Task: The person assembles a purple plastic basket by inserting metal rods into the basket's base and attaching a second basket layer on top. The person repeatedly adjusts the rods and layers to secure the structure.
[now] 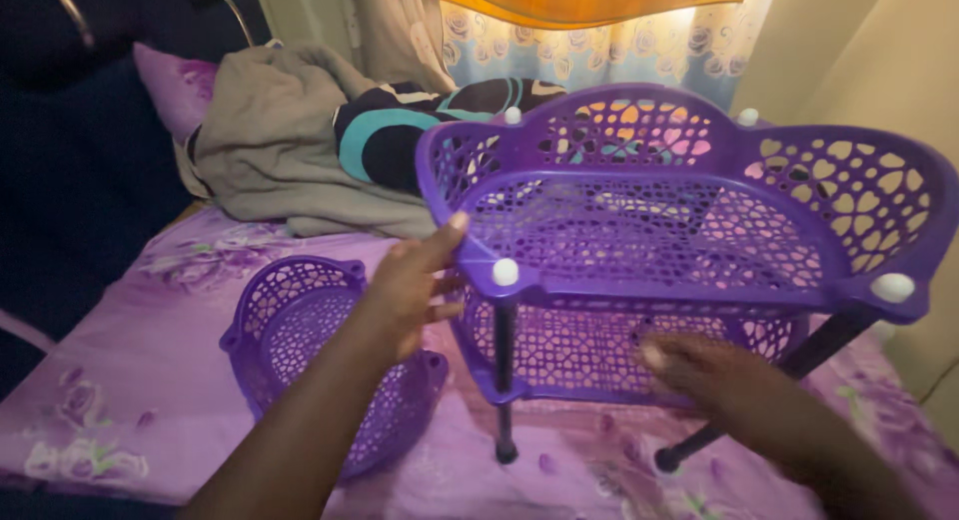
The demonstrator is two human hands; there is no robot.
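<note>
Purple two-tier plastic rack with perforated heart-pattern walls (689, 230) stands on the bed covered in a purple floral sheet (130, 380), toward its right side, near the front edge. Black legs (504, 370) run between the tiers and down to the sheet; white round caps (505, 271) top the posts at the upper tier's corners.

Left hand (410, 290): fingers loosely spread, thumb tip up against the upper tier's left front rim, just beside the white cap. Palm faces the rack; not clamped around anything visible.

Right hand (709, 375): blurred, fingers reaching onto the front edge of the lower tier. Can't tell whether it's gripping the rim or just resting on it.

Loose purple perforated plastic basket tray (290, 330), same pattern, lies flat on the sheet left of the rack, partly under the left forearm, close to the rack's lower tier.

Back of the bed: crumpled beige blanket (270, 130), a dark cloth with teal stripes (400, 130), a pink pillow (175, 85). Floral curtain (619, 50) behind the rack, orange cloth (589, 0) above it.
</note>
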